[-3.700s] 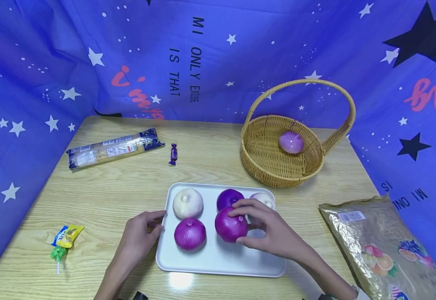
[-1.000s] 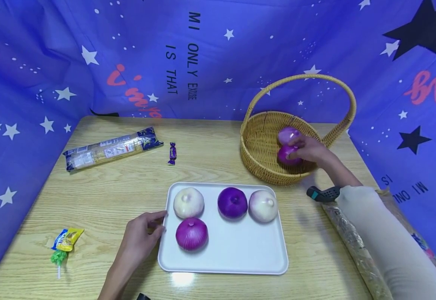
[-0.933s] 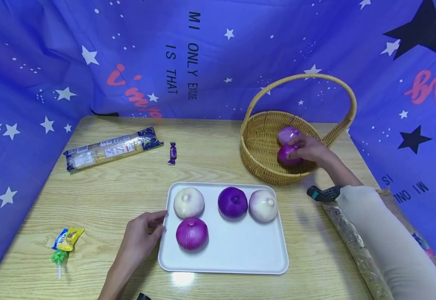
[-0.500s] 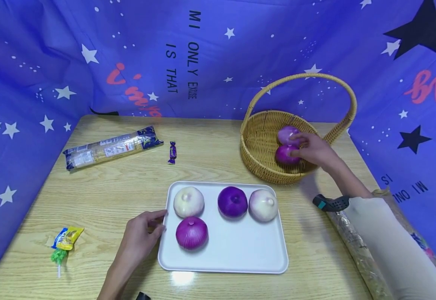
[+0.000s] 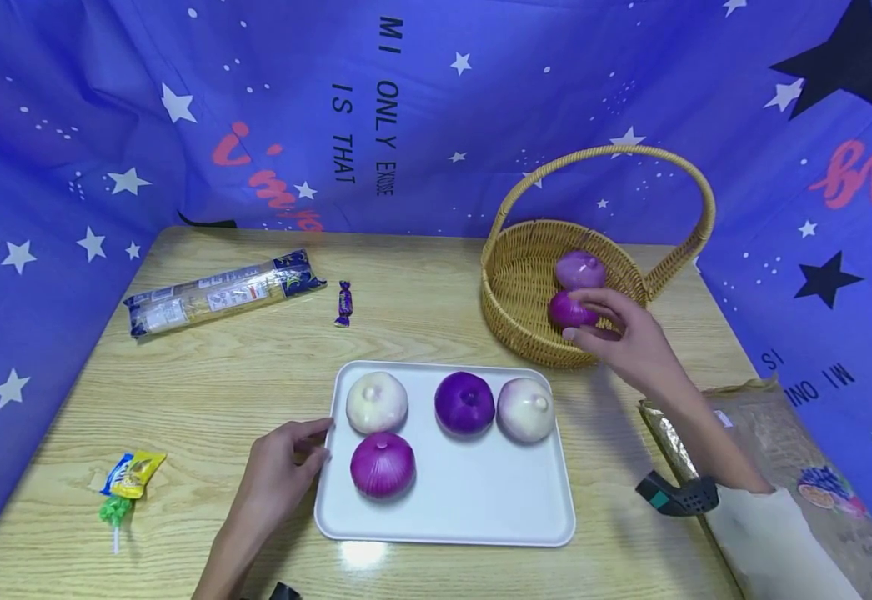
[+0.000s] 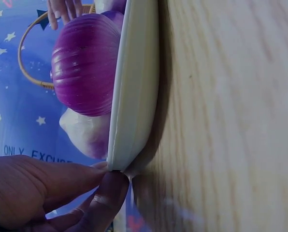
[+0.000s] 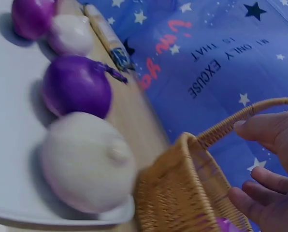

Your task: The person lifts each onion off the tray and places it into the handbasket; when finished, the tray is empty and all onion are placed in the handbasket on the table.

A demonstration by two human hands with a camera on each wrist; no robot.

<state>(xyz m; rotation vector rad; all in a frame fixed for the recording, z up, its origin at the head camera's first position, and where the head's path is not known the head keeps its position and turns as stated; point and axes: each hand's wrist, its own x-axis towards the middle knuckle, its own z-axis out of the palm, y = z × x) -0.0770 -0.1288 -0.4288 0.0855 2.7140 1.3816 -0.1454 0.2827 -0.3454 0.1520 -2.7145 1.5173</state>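
Observation:
My left hand point(image 5: 278, 467) pinches the left rim of a white tray point(image 5: 481, 508) between thumb and finger, seen close in the left wrist view. On the tray sit a white onion point(image 5: 377, 403), a red onion point(image 5: 383, 465), a dark purple onion point(image 5: 464, 404) and a pale onion point(image 5: 526, 410). My right hand point(image 5: 634, 342) hovers at the near right rim of a wicker basket point(image 5: 518, 308), fingers loosely spread and holding nothing. Inside the basket lie a red onion point(image 5: 571, 309), partly covered by the hand, and a lighter purple onion point(image 5: 580, 270) behind it.
A long clear-and-blue packet point(image 5: 226, 293) and a purple wrapped candy point(image 5: 343, 304) lie at the back left. Small candies point(image 5: 132, 475) and a green lollipop point(image 5: 115, 510) are at the left. A large brown bag point(image 5: 789, 467) lies right, under my right forearm. The basket's tall handle point(image 5: 601, 152) arches up.
A red onion has gone from the tray into the basket in my right hand. That hand has let go of it and drawn back toward the near right. The left hand has stayed at the tray.

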